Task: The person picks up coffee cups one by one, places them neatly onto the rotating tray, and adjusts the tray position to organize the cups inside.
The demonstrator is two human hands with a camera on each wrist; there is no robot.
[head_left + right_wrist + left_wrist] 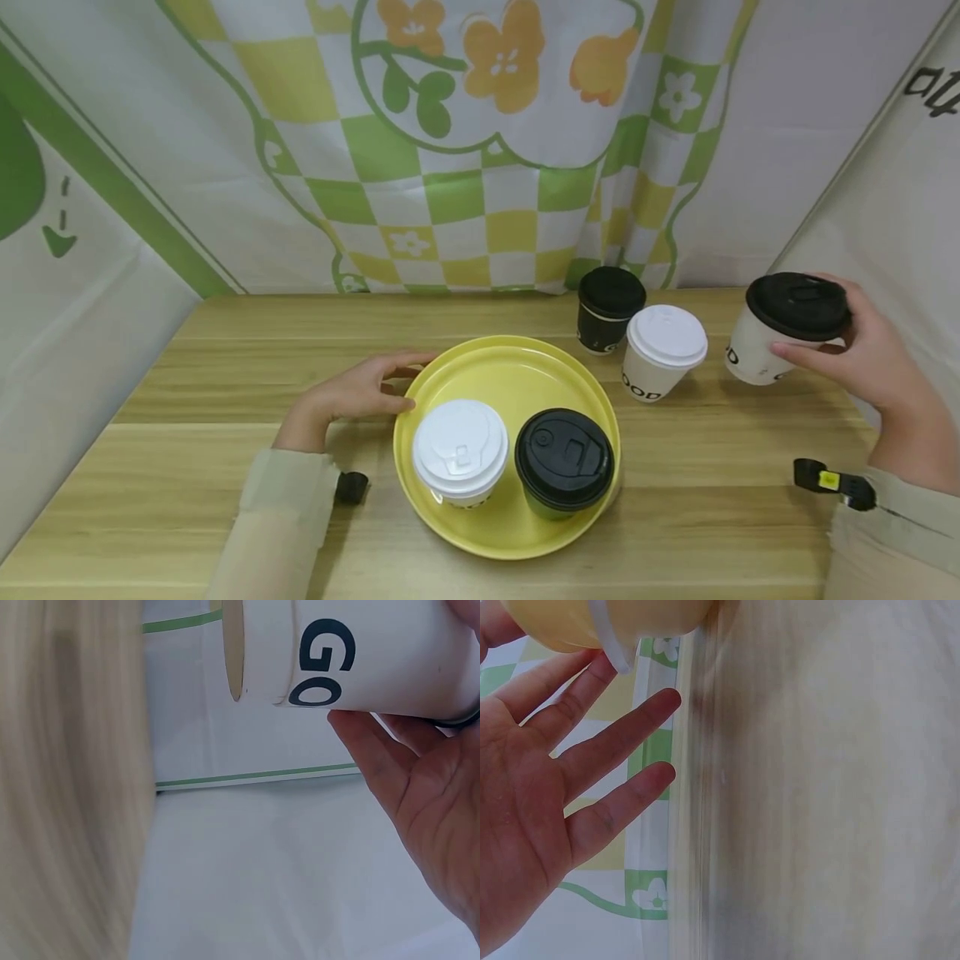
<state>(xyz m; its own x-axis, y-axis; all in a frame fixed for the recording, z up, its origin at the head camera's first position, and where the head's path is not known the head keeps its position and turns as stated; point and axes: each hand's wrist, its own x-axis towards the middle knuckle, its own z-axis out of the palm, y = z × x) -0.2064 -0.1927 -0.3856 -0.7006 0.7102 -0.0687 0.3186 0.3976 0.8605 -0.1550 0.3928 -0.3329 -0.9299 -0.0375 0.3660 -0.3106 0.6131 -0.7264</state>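
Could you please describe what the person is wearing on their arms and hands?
Both hands are bare: left hand, right hand. Pale cream sleeves reach the wrists. A small black device sits at the left wrist, and a black one with a yellow mark at the right.

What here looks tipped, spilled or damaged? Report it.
Only the white cup with the black lid in the right hand is tilted, its base lifted off the table. Nothing looks spilled or damaged.

Staged booth, café-style setup: wooden worktop (225, 400) enclosed on three sides by printed fabric backdrop (480, 142); lidded paper cups (663, 350) and yellow tray (510, 375) present.
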